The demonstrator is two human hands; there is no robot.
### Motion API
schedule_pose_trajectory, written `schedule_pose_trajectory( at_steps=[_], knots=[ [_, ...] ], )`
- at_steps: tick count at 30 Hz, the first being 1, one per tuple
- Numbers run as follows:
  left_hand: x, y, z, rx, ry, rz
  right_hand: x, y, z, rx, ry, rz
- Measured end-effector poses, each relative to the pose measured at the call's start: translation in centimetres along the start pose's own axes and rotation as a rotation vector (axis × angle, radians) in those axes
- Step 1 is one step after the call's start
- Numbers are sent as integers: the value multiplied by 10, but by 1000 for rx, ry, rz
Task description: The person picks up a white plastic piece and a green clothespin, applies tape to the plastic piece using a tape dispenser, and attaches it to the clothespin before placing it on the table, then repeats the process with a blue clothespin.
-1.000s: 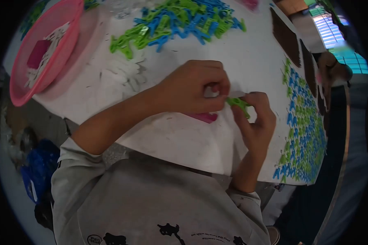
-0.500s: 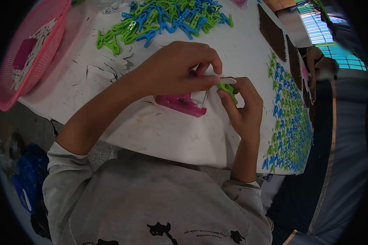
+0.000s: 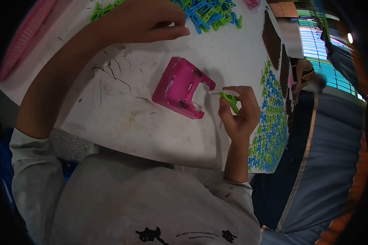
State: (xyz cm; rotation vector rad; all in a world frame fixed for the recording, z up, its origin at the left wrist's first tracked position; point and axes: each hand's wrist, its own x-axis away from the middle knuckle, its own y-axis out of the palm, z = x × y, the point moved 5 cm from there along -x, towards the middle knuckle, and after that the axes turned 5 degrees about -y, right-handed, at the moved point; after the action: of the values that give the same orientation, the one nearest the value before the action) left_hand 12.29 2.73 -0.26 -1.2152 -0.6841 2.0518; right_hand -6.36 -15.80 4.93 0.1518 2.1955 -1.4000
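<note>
Green clip (image 3: 230, 101), tilted near a white strip (image 3: 226, 92), stays pinched in the right hand (image 3: 241, 112); the left hand (image 3: 161, 20), thumb parted, has moved to upper centre.

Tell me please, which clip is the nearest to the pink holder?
The green clip pinched in the right hand, beside the pink holder; every other lies farther off, in the heap or the spread group on the table.
</note>
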Motion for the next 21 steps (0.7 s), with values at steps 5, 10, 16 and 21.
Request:
schedule_pose_trajectory(
  at_steps=[5,10,16,21],
  knots=[
    [5,1,1,24,-33,16,-9,4,-6,61,-36,-48],
    [3,2,-1,24,-56,15,-14,12,-5,76,-37,-76],
    [4,4,-13,36,-78,23,-16,16,-4,77,-68,-76],
    [2,3,-12,37,-83,24,-17,17,-3,67,-50,-77]
  ],
)
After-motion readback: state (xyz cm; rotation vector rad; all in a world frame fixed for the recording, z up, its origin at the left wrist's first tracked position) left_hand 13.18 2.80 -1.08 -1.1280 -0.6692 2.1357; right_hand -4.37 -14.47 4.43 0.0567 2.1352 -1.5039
